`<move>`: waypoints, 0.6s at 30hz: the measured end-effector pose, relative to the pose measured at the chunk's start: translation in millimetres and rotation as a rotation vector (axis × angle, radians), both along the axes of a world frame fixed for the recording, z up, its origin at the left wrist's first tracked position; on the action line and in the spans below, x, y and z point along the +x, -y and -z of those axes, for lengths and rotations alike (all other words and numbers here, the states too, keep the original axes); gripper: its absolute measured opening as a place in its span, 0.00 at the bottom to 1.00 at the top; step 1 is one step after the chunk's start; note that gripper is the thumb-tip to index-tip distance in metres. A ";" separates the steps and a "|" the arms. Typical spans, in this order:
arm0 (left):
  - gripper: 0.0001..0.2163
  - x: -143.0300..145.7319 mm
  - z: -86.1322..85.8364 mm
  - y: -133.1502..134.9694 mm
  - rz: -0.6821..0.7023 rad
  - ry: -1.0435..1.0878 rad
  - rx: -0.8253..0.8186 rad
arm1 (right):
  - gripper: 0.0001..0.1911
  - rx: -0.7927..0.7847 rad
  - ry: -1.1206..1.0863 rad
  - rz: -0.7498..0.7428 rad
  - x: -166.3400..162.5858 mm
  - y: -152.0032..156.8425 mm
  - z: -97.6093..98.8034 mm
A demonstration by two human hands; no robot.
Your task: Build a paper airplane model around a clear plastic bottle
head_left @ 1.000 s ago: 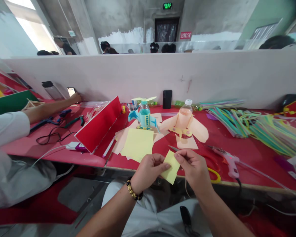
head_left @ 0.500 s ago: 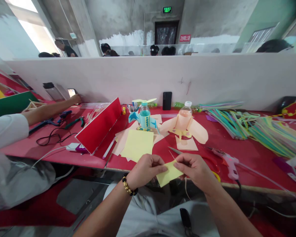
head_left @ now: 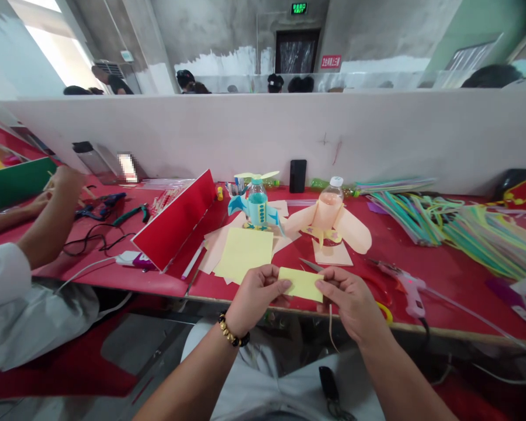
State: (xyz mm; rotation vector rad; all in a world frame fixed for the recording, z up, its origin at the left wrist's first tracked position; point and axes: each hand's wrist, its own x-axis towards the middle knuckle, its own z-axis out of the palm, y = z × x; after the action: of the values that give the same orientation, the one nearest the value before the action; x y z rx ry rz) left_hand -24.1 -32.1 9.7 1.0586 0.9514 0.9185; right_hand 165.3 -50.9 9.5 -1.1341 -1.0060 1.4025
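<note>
A small rectangle of yellow paper [head_left: 302, 283] is stretched between my hands above the table's front edge. My left hand [head_left: 260, 290] pinches its left end between thumb and fingers, and my right hand [head_left: 344, 295] pinches the right end. Just beyond lie scissors [head_left: 311, 265], partly hidden by my right hand, with a yellow part of the handle showing. A larger yellow sheet [head_left: 245, 251] rests on peach paper behind my left hand. Farther back stand a blue-decorated bottle plane [head_left: 257, 207] and a peach-paper-wrapped bottle [head_left: 328, 213] with paper wings.
A pink glue gun [head_left: 409, 289] lies to the right with its cord. Bundles of coloured strips [head_left: 421, 222] cover the far right. A red board [head_left: 175, 222] stands at left, beside a marker [head_left: 193, 261]. A co-worker's arm [head_left: 48, 216] reaches over the left side.
The yellow paper has turned from slanted to nearly level and risen slightly, both hands with it. The co-worker's hand has moved left, away from the phone.
</note>
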 end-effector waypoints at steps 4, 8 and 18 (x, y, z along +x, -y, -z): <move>0.16 0.8 -3.8 0.5 0.002 0.040 -0.010 | 0.14 -0.013 -0.057 -0.030 2.8 1.7 -0.3; 0.15 1.6 -4.8 2.0 0.007 0.090 0.014 | 0.12 -0.011 -0.039 -0.053 4.7 3.3 -1.5; 0.05 1.8 -10.3 8.3 -0.057 0.234 -0.030 | 0.06 -0.026 -0.225 -0.008 8.6 3.5 -2.6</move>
State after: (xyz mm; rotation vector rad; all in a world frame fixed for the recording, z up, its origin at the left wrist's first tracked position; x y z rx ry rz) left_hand -22.3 -40.3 20.0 0.8808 0.8011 1.0476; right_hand 173.9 -54.3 12.1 -0.9668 -0.8350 1.5162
